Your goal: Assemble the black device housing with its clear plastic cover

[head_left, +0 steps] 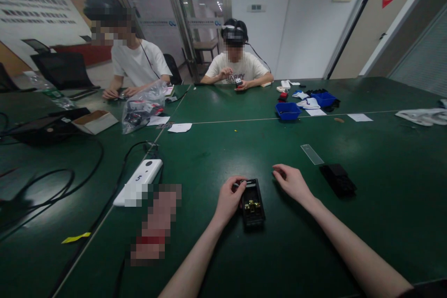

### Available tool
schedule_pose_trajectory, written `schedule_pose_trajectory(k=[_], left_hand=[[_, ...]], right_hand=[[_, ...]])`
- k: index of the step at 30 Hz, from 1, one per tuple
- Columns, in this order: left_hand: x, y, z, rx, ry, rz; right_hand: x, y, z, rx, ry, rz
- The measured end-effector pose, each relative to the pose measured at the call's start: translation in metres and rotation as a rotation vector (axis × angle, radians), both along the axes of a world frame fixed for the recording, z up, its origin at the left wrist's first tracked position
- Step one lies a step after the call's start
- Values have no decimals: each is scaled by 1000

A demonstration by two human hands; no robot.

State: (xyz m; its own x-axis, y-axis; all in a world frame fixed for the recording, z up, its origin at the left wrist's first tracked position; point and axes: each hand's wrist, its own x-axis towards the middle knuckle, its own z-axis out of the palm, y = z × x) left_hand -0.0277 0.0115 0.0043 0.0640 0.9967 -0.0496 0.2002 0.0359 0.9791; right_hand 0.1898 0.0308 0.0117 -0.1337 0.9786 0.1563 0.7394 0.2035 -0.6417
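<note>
A small black rectangular device (252, 204) with brass parts showing inside lies on the green table (244, 149) in front of me. My left hand (230, 198) rests against its left side, fingers curled onto its upper end. My right hand (291, 181) lies on the table just right of the device, fingers loosely bent and apart, holding nothing. A black flat part (338, 179) and a clear plastic strip (312, 154) lie further right.
A white power strip (138, 181) with black cables lies left. A blue tray (287, 111), a blue bin (324, 99), paper slips and a plastic bag (141, 107) sit further back. Two people sit across the table working on small items.
</note>
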Motion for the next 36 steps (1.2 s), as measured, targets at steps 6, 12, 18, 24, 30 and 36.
schedule_pose_trajectory(k=[6, 12, 18, 24, 30, 36], left_hand=[[1, -1, 4, -51, -30, -17], [1, -1, 5, -77, -86, -37], [0, 0, 3, -61, -78, -26], [1, 0, 1, -66, -114, -21], [1, 0, 1, -77, -124, -25], [1, 0, 1, -81, -125, -18]], right_hand=[[53, 25, -22, 219, -449, -303], [50, 25, -29, 177, -563, -271], [17, 9, -19, 230, -547, -73], [-22, -11, -11, 213, -420, 143], [-26, -13, -10, 246, -414, 113], [-26, -12, -7, 207, -534, 179]])
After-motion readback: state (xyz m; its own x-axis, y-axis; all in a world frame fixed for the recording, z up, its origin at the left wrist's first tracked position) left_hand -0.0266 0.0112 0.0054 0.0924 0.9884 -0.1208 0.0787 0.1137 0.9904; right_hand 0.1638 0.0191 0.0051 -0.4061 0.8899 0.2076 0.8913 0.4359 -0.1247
